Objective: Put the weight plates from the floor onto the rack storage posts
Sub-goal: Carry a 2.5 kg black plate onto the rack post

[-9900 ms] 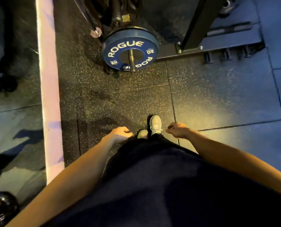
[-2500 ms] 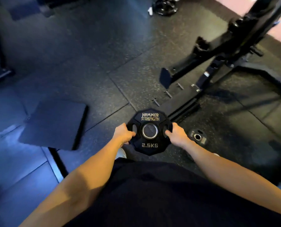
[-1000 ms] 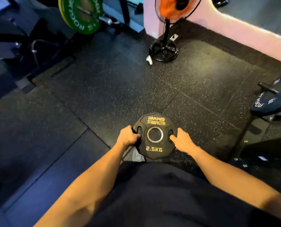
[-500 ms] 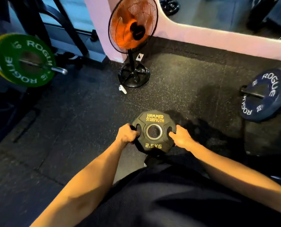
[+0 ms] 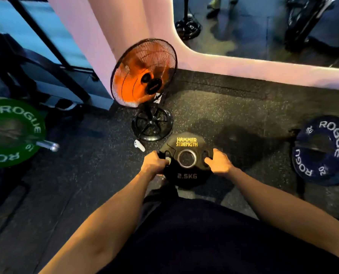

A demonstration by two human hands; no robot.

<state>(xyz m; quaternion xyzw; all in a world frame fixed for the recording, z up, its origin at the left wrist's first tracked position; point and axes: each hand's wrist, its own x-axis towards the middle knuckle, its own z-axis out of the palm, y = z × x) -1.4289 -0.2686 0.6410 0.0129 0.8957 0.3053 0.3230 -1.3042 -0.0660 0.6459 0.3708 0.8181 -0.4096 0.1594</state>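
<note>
Both hands, left hand (image 5: 152, 162) and right hand (image 5: 218, 162), grip the small black plate (image 5: 186, 161); it could slip, the right's hold seemingly just fingertips in its slot

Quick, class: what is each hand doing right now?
Left hand: grips the left grip slot of the 2.5 kg plate.
Right hand: grips the plate's right grip slot.

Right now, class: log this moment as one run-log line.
held: 2.5KG plate | left hand: grips slot | right hand: grips slot | ahead: orange fan | racked: not yet
</note>
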